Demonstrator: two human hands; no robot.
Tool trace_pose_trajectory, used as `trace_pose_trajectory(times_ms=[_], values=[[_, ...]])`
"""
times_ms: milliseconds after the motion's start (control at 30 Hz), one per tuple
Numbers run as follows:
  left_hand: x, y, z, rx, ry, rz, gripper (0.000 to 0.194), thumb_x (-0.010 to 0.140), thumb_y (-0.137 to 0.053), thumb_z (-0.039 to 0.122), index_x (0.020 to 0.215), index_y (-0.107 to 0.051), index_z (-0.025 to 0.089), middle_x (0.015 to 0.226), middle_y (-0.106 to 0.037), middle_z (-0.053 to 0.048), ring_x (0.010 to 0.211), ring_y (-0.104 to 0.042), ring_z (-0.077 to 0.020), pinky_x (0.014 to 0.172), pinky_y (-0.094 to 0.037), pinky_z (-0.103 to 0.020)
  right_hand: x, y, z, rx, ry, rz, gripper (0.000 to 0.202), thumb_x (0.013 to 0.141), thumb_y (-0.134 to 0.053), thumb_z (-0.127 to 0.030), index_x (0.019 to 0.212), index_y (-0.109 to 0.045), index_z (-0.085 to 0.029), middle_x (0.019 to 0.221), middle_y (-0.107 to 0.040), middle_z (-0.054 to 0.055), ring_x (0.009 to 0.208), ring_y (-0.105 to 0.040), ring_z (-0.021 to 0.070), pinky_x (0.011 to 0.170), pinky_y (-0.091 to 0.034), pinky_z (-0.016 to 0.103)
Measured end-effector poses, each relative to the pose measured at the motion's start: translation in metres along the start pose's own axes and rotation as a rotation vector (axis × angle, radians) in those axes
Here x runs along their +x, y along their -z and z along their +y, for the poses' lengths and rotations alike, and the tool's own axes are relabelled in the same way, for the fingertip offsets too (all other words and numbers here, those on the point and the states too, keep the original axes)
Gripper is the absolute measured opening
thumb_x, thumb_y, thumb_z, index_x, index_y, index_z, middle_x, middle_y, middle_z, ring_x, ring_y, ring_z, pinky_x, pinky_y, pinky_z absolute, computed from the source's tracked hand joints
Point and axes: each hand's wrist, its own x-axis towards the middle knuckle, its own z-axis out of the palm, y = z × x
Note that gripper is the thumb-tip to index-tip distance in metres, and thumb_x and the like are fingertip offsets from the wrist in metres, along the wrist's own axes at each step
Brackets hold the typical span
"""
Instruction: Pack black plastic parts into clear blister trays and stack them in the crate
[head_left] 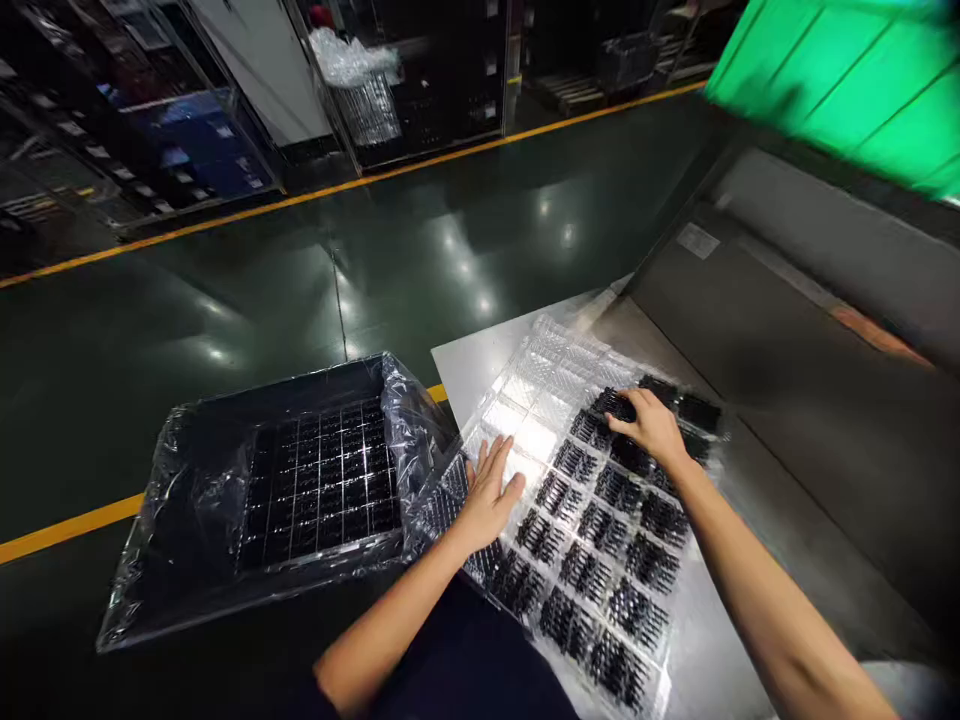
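- Saw storage racks [262, 185] at the far left, across the dark green floor [285, 270], carrying dark and blue boxes [206, 150].
- Noticed a yellow line [75, 525] on the floor, showing on both sides of a dark bin [225, 597].
- Found that bin beside the bench's left edge, lined with clear film [405, 410] and holding dark pieces [322, 480] in a neat grid.
- Saw the far left corner of the pale bench [466, 362] uncovered.
- Found the left hand [491, 498] laid palm down, fingers spread, on the left part of a clear tray [559, 365], gripping nothing visible.
- Found the tray slanted across the bench, from near the far edge to the near edge, with shiny clear pockets toward the far left and clusters of black parts [576, 460] in the pockets toward the near and right sides.
- Saw the right hand [649, 425], well apart from the left, with thumb and fingers curled at a cluster near the tray's far right; could not tell whether clamped on it.
- Saw a grey panel [675, 310] beyond the bench's right edge, bearing a small label [698, 240].
- Spotted a bright green panel [862, 90] at the far right.
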Motion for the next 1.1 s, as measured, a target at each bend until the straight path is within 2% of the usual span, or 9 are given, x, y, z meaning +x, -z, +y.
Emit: trace_pose_trajectory(times_ms=[167,300,467,567,633,767,900,1000,1100], values=[[-0.013,0.014,-0.037,-0.007,0.114,0.158,0.066,0.097,-0.033,0.054,0.156,-0.030,0.024,0.167,-0.019,-0.007,0.157,0.001,-0.0271,0.124,0.005,-0.055,0.025,-0.015,-0.002,0.021,0.068,-0.024,0.057,0.097,-0.043,-0.059,0.132,-0.056,-0.015,0.130,-0.060,0.017,0.122,-0.056,0.0292,0.105,-0.044,0.051],[-0.021,0.015,-0.045,0.030,0.153,0.181,0.070,0.096,-0.033,0.056,0.156,-0.029,0.020,0.167,-0.019,-0.009,0.157,0.001,-0.0273,0.124,0.006,-0.055,0.012,-0.033,-0.015,0.031,0.003,-0.066,0.076,0.097,-0.027,-0.063,0.148,-0.043,-0.009,0.154,-0.041,0.023,0.147,-0.031,0.0363,0.118,-0.028,0.056],[-0.027,0.006,-0.023,0.034,0.076,0.140,0.070,0.096,-0.036,0.058,0.156,-0.032,0.023,0.167,-0.022,-0.008,0.157,-0.001,-0.0273,0.124,0.008,-0.054,0.011,-0.033,-0.034,0.081,-0.100,-0.092,0.102,0.089,-0.022,-0.079,0.151,-0.037,0.000,0.161,-0.028,0.026,0.152,-0.018,0.0407,0.122,-0.014,0.060],[-0.032,0.000,0.000,0.050,-0.078,0.082,0.067,0.096,-0.038,0.060,0.152,-0.040,0.023,0.164,-0.030,-0.009,0.156,-0.008,-0.0281,0.125,0.004,-0.053,0.012,-0.017,-0.055,0.145,-0.167,-0.017,0.105,0.087,-0.024,-0.082,0.149,-0.040,0.001,0.160,-0.028,0.029,0.151,-0.018,0.0430,0.120,-0.015,0.062],[-0.037,-0.004,0.011,0.065,-0.196,0.025,0.063,0.096,-0.040,0.060,0.147,-0.047,0.024,0.160,-0.038,-0.009,0.155,-0.016,-0.0285,0.126,0.001,-0.053,-0.006,-0.005,-0.077,0.190,-0.232,0.077,0.102,0.089,-0.027,-0.079,0.152,-0.035,0.001,0.162,-0.022,0.029,0.152,-0.014,0.0413,0.121,-0.016,0.059],[-0.044,-0.019,0.022,0.105,-0.361,-0.081,0.056,0.097,-0.041,0.058,0.139,-0.055,0.025,0.152,-0.049,-0.010,0.151,-0.030,-0.0277,0.126,-0.011,-0.052,-0.102,0.011,-0.129,0.253,-0.397,0.265,0.085,0.096,-0.035,-0.067,0.158,-0.024,-0.011,0.166,-0.021,0.017,0.153,-0.019,0.0285,0.122,-0.025,0.046],[-0.045,-0.046,0.029,0.249,-0.423,-0.312,0.048,0.097,-0.045,0.052,0.133,-0.059,0.024,0.146,-0.056,-0.010,0.143,-0.044,-0.0270,0.124,-0.021,-0.053,-0.253,0.031,-0.163,0.239,-0.660,0.436,0.069,0.096,-0.042,-0.061,0.151,-0.040,-0.020,0.156,-0.043,0.012,0.143,-0.040,0.0259,0.116,-0.037,0.043],[-0.053,-0.073,0.039,0.354,-0.482,-0.478,0.043,0.096,-0.047,0.048,0.130,-0.062,0.025,0.141,-0.061,-0.008,0.138,-0.050,-0.0266,0.124,-0.020,-0.054,-0.373,0.057,-0.160,0.176,-0.949,0.601,0.051,0.097,-0.040,-0.054,0.127,-0.062,-0.019,0.132,-0.062,0.018,0.127,-0.053,0.0335,0.109,-0.039,0.055],[-0.069,-0.106,0.056,0.390,-0.577,-0.599,0.041,0.096,-0.048,0.046,0.127,-0.063,0.024,0.135,-0.065,-0.008,0.130,-0.057,-0.0252,0.123,-0.024,-0.052,-0.454,0.080,-0.133,0.147,-1.158,0.730,0.048,0.091,-0.047,-0.054,0.112,-0.067,-0.016,0.116,-0.064,0.022,0.119,-0.054,0.0402,0.105,-0.035,0.065]])
